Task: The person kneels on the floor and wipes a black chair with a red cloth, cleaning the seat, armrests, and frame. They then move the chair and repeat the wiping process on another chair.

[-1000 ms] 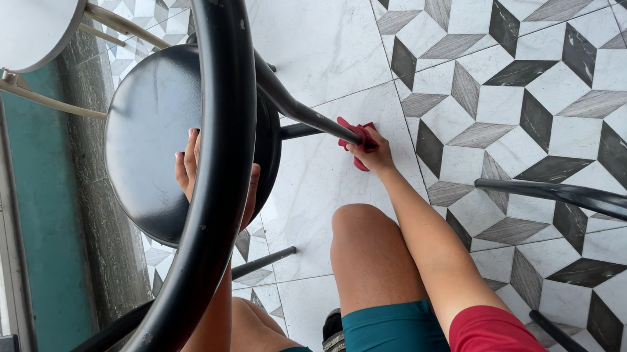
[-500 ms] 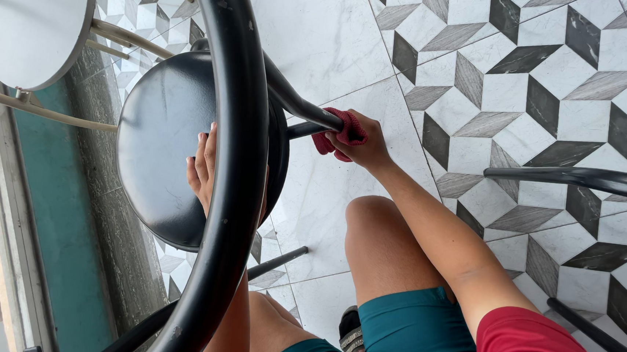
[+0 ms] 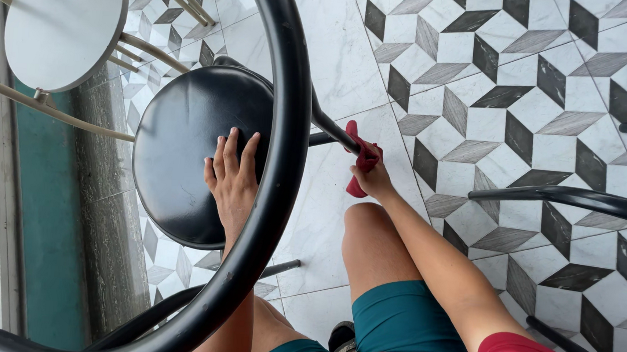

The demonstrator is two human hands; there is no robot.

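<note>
We're crouched by a black chair [image 3: 183, 152] tipped on its side, seat facing us. Our left hand [image 3: 232, 178] lies flat on the seat, fingers spread, palm down: released, gripping nothing, just bracing. Our right hand [image 3: 373, 180] is clenched round a red cloth [image 3: 362, 161], which is pressed against the chair leg [image 3: 331, 129] partway along the tube, w/ a tail of cloth hanging below the hand toward the floor [image 3: 338, 38].

The black curved backrest [image 3: 278, 159] arcs across the middle of the view & hides part of the seat edge and our left wrist. Behind, top left, sits a white round stool [image 3: 63, 22] on pale legs. Another black chair frame [image 3: 569, 201] pokes in from the right, near our right forearm but apart from it.

To wipe the leg well, as we judge it:
- Wrap the cloth round the tube, not just one face, so the far side we can't see gets done too.
- Keep the left palm firm on the seat; the chair rests on its side and could prob. roll or skid on smooth tile if we push along the leg.
- Run strokes the length of the leg, seat end to foot, w/ steady squeeze.
- Gather the dangling tail into the fist so it doesn't drag on the tiles & pick up grit.
- Mind the joint where leg meets seat: dirt likely collects there, tho we can't tell from here.
</note>
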